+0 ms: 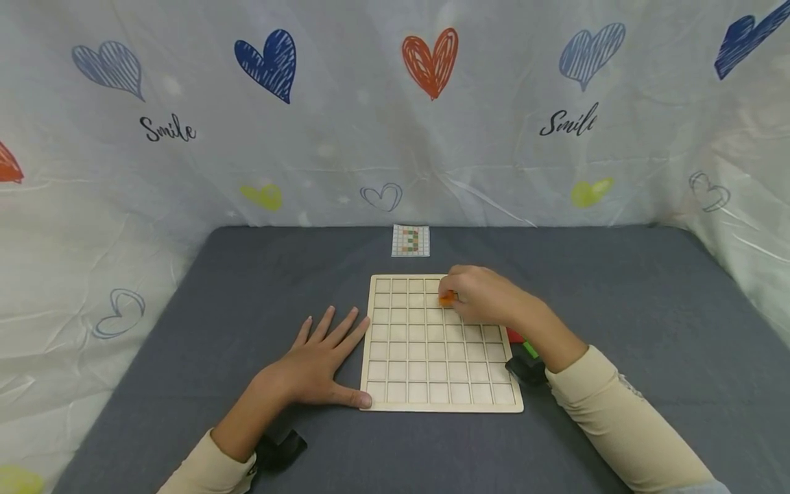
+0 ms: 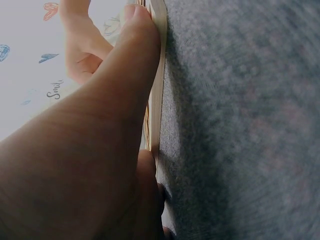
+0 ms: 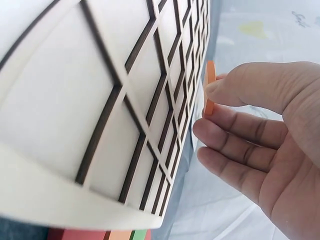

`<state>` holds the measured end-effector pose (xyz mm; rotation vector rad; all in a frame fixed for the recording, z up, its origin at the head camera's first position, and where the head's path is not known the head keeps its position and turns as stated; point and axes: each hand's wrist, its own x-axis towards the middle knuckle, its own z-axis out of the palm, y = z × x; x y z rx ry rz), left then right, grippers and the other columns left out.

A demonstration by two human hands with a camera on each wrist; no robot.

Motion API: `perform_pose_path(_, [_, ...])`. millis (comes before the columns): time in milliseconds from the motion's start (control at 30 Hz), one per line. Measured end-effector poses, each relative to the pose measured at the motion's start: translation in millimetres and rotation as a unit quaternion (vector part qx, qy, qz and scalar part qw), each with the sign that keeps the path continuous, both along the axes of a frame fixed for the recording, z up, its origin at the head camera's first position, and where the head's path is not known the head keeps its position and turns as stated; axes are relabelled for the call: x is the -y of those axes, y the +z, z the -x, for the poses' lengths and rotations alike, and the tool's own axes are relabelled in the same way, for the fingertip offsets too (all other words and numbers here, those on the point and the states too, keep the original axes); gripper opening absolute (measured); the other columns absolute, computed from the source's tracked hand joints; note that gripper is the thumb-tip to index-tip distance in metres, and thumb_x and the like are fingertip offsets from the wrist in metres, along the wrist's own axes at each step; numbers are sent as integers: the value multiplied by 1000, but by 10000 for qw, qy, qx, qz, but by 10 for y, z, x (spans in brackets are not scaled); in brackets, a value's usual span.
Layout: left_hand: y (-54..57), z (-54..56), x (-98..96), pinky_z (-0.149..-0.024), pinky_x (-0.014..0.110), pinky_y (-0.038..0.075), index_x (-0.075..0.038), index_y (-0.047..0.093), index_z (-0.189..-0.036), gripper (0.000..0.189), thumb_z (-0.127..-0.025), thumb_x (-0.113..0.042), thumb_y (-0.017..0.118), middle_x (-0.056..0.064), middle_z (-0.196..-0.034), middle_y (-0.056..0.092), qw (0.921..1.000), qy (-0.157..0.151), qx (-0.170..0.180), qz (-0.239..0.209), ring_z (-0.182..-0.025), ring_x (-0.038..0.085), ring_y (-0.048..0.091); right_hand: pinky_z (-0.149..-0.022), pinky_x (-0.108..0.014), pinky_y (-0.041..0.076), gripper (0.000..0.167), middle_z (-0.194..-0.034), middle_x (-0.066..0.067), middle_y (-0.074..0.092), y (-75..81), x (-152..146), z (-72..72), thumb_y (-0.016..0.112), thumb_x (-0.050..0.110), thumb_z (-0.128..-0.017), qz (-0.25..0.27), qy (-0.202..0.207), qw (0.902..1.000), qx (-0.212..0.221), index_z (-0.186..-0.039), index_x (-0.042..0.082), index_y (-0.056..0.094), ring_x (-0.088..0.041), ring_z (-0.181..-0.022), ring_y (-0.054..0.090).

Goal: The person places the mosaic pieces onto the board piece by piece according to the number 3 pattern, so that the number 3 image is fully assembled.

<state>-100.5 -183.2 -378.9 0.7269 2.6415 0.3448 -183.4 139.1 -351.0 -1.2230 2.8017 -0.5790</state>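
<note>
A pale wooden grid board (image 1: 426, 353) with square cells lies on the grey cloth. Between thumb and fingers, my right hand (image 1: 484, 293) pinches an orange tile (image 1: 447, 298) over the upper part of the board. The right wrist view shows that orange tile (image 3: 209, 87) on edge at the thumb tip, apart from the board's surface. My left hand (image 1: 315, 374) lies spread at the board's left side, its thumb (image 2: 137, 30) on the near left corner and its little fingertip at the left edge.
A small card (image 1: 410, 241) with a coloured grid pattern lies beyond the board. Beside the board's right edge are red (image 1: 514, 336) and green (image 1: 530, 350) pieces, partly hidden by my right arm. A white curtain (image 1: 333, 137) with printed hearts hangs behind the table.
</note>
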Motion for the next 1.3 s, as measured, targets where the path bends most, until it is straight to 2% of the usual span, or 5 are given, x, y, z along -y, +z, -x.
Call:
perform_pose_path(467, [-21,-2,-13,-113,67,-3,-24,10,-164,121,-73,-87,59,5,-168,2,9999,-16,-104,46,-151,39,-8,-72,-34,52,20,-92,-6,65,-13,133,30,63,-8,-89,-41,167,9998,28,-92,9,74,-17,-82,59])
perform_pose_path(900, [-5,-2,-9,-113,67,-3,-24,10,-164,121,-73,-86,60,5,-168,2,10000,23,-49,73,-151,39,-9,-75,-35,53,12,-91,-3,65,-48,270,79,72,-2,-87,-139,239,9996,-26,-91,9,74,-17,-83,61])
perform_pose_path(1300, [-7,-5,-16,-113,68,-2,-24,11,-164,121,-72,-87,59,5,-168,3,9999,-5,-106,75,-151,39,-7,-76,-36,52,18,-90,-2,64,-65,330,100,67,-6,-86,-312,211,9993,-30,-90,10,73,-18,-82,60])
